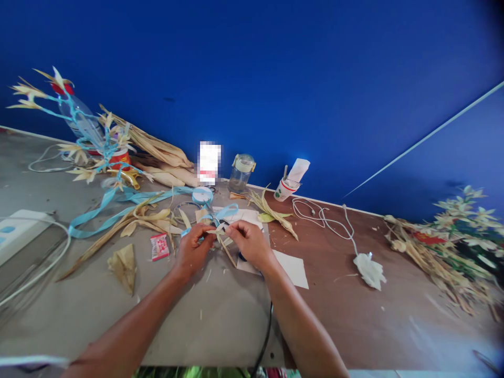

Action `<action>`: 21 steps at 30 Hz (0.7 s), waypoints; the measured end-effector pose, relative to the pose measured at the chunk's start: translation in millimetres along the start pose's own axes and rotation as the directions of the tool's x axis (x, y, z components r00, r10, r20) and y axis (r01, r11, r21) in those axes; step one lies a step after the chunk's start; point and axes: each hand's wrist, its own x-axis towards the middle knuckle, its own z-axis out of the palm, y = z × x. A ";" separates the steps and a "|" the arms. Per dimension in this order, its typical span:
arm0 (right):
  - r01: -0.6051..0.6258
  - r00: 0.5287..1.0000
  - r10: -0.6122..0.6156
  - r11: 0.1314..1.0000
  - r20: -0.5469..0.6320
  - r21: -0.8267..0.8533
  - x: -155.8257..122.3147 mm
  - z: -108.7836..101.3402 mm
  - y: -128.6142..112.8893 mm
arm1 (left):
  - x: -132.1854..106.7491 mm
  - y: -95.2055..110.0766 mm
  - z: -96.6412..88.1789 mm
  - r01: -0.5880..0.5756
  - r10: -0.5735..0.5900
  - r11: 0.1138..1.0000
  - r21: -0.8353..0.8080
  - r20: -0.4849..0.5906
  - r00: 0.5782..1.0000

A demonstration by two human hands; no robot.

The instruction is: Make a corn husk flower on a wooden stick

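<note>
Near the middle of the table, my left hand pinches one end of a pale dried corn husk strip. My right hand has its fingertips closed on the strip's other side, a short distance away. A thin brownish piece hangs below the strip between the hands. Just behind them lie white paper sheets and a roll of blue ribbon. Loose corn husks and a red-and-white packet are left of my left hand. A folded husk piece rests nearer me.
Blue-wrapped stems with husk flowers stand at the left. A clear jar and a paper cup stand by the blue wall. White cables and a husk bundle lie right. A power strip is far left.
</note>
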 end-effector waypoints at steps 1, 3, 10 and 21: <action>-0.023 0.999 0.023 0.999 0.022 0.031 0.7 1.1 1.4 | -0.1 0.2 -0.1 0.003 -0.003 1.000 0.008 0.004 1.000; -0.068 0.997 0.063 0.993 0.054 0.099 2.0 3.9 4.5 | -0.4 0.6 -0.1 0.005 -0.006 1.000 0.023 0.015 1.000; -0.147 0.987 0.128 0.960 0.094 0.240 3.9 7.8 9.9 | -1.0 2.4 -0.2 -0.004 0.003 0.999 0.054 0.022 1.000; -0.140 0.987 0.162 0.906 -0.021 0.398 6.6 -10.6 5.8 | -2.0 4.4 -0.4 -0.013 0.012 0.996 0.084 0.017 1.000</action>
